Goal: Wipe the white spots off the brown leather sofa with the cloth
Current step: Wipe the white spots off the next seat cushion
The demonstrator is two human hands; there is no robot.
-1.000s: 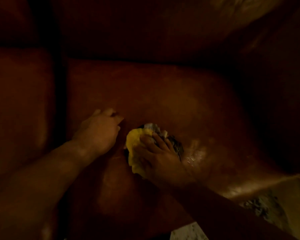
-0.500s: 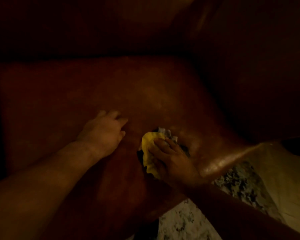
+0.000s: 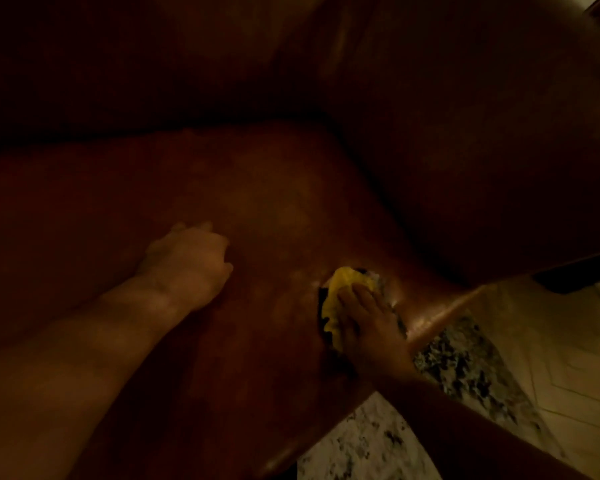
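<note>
The scene is very dim. A brown leather sofa seat cushion (image 3: 264, 209) fills the middle of the view. My right hand (image 3: 368, 323) presses a crumpled yellow cloth (image 3: 338, 299) flat against the cushion near its front right corner. A faint wet sheen with pale flecks (image 3: 390, 301) shows just right of the cloth. My left hand (image 3: 187, 265) rests on the cushion to the left of the cloth, fingers curled loosely, holding nothing. Part of the cloth is hidden under my right palm.
The sofa backrest (image 3: 187, 64) rises dark behind the seat, and the armrest (image 3: 482, 150) stands at the right. A speckled rug (image 3: 465, 368) and pale floor (image 3: 551, 341) lie below the cushion's front edge at the lower right.
My right hand has slid the cloth rightward toward the cushion's front right corner. The view has shifted, so more rug and floor show. My left hand stays planted on the seat.
</note>
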